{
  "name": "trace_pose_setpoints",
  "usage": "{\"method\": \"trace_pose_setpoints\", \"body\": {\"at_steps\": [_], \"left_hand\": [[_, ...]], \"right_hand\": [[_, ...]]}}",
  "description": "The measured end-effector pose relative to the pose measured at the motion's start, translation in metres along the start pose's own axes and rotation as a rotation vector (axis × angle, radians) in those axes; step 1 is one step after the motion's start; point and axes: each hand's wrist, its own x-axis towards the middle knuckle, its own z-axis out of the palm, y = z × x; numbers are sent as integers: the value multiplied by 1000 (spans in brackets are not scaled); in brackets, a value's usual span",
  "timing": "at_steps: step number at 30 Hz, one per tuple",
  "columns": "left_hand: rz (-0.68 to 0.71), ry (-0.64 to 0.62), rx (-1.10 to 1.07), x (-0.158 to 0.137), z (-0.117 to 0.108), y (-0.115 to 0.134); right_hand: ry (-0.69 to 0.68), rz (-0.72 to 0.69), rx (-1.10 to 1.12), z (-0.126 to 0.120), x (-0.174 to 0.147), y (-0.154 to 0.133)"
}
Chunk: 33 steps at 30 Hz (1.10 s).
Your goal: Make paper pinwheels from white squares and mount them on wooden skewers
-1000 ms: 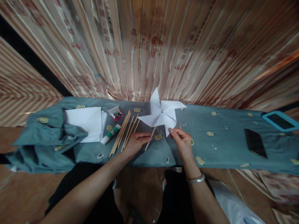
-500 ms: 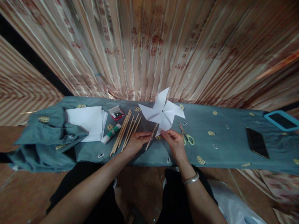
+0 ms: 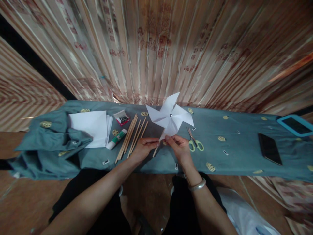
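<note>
A white paper pinwheel [image 3: 168, 115] with a shiny pin at its centre is held up over the cloth-covered table. Its thin wooden stick [image 3: 155, 152] slants down behind the paper, and my left hand [image 3: 144, 148] is closed on that stick. My right hand [image 3: 180, 147] pinches the tip of the pinwheel's lowest blade, close to my left fingers. Just right of my right hand lies a pair of scissors [image 3: 195, 140] with light green handles. Left of my left hand are several loose wooden sticks [image 3: 129, 137].
A green and white glue stick [image 3: 116, 139], an open small box of pins [image 3: 121, 118] and a stack of white paper [image 3: 89, 129] lie to the left. At the right are a dark phone [image 3: 269, 148] and a blue-framed tablet [image 3: 294, 125]. A curtain [image 3: 156, 49] hangs behind the table.
My right hand has moved slightly left with the blade tip, bringing it to the stick by my left fingers. The pinwheel has turned a little clockwise. My left hand stays put.
</note>
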Motion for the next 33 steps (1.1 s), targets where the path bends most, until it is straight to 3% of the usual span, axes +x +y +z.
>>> {"method": "trace_pose_setpoints", "body": {"at_steps": [24,33], "left_hand": [[19,-16,14,2,1,-1],[6,-65,-26,-1,2,-1]], "right_hand": [[-62,69,185,-3,-4,-7],[-65,61,82,3,3,1]]}}
